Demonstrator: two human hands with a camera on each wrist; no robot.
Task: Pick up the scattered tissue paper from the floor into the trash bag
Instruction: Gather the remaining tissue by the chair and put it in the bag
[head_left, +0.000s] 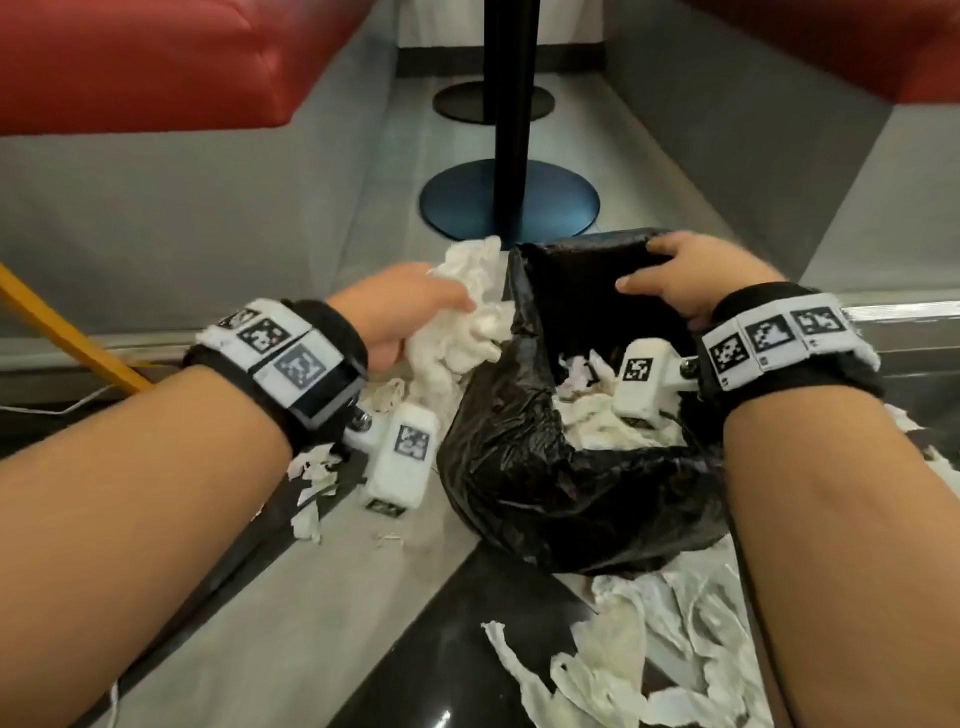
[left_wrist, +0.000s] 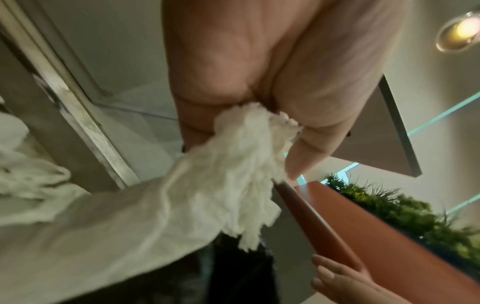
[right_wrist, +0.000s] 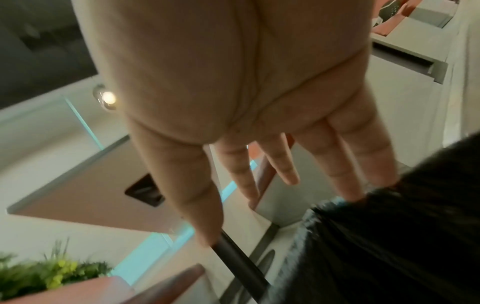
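A black trash bag (head_left: 519, 467) sits open on the floor, with white tissue (head_left: 597, 415) lying inside it. My left hand (head_left: 441, 301) grips a crumpled wad of tissue paper (head_left: 467, 332) just outside the bag's left rim. In the left wrist view that hand (left_wrist: 259, 115) has fingers and thumb curled round the tissue wad (left_wrist: 233, 174), which trails down to the left. My right hand (head_left: 675, 275) holds the bag's far rim, fingers over the edge and thumb inside. In the right wrist view the right hand (right_wrist: 259, 164) has its outer fingers tucked behind the bag (right_wrist: 389, 236).
More torn tissue (head_left: 649, 649) lies on the dark floor in front of the bag, and small scraps (head_left: 311, 488) lie under my left wrist. A black table pole (head_left: 511, 119) on a round blue base (head_left: 561, 202) stands just beyond the bag. Red seats (head_left: 156, 57) flank the aisle. A yellow stick (head_left: 67, 332) lies at left.
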